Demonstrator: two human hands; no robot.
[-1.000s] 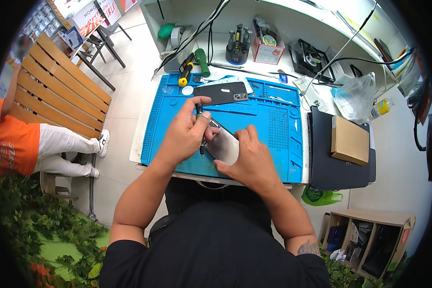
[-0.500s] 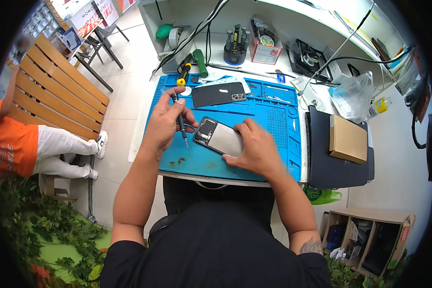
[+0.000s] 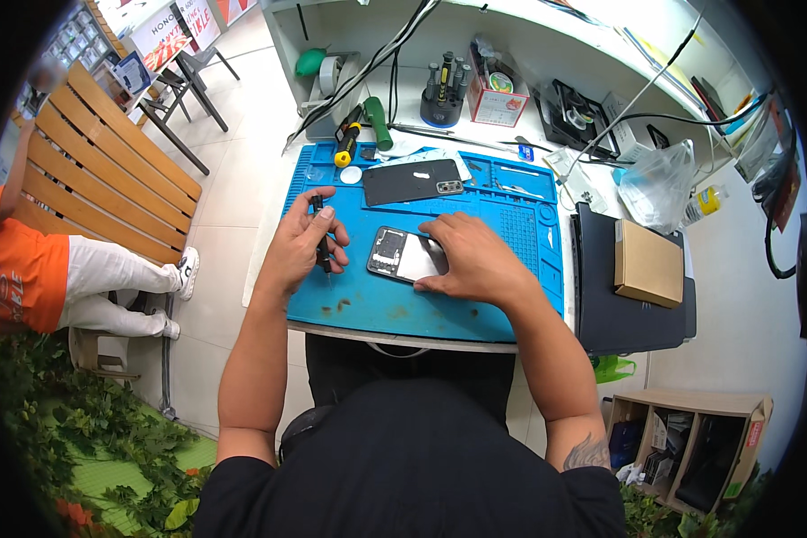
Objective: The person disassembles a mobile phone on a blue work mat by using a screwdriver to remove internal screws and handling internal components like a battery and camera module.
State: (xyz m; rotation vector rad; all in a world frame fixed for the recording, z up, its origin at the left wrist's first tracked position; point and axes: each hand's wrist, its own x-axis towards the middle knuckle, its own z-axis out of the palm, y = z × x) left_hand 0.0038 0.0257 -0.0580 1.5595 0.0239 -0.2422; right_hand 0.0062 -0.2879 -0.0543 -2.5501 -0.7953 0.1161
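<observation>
My left hand (image 3: 303, 237) is closed around a thin black precision screwdriver (image 3: 321, 240), its tip pointing down just above the mat. On the blue repair mat (image 3: 394, 309) lies an opened phone (image 3: 412, 255), its dark board area on the left and a silver-grey plate on the right. My right hand (image 3: 475, 258) grips that phone by its right part, thumb on the near edge and fingers on the far edge, covering its right end. Beyond it rests a black phone back cover (image 3: 412, 182) with a camera cutout at its right.
Behind the mat stand a yellow-black screwdriver (image 3: 346, 145), a green-handled tool (image 3: 377, 123), a round tool holder (image 3: 441, 99) and a clear-red box (image 3: 498, 94). To the right, a cardboard box (image 3: 648, 263) sits on black laptops (image 3: 601, 305). A person in orange (image 3: 27, 260) is at the left.
My left hand has shifted slightly left and down with the screwdriver, which is now more upright. My right hand has slid a little left over the phone, which sits slightly farther right.
</observation>
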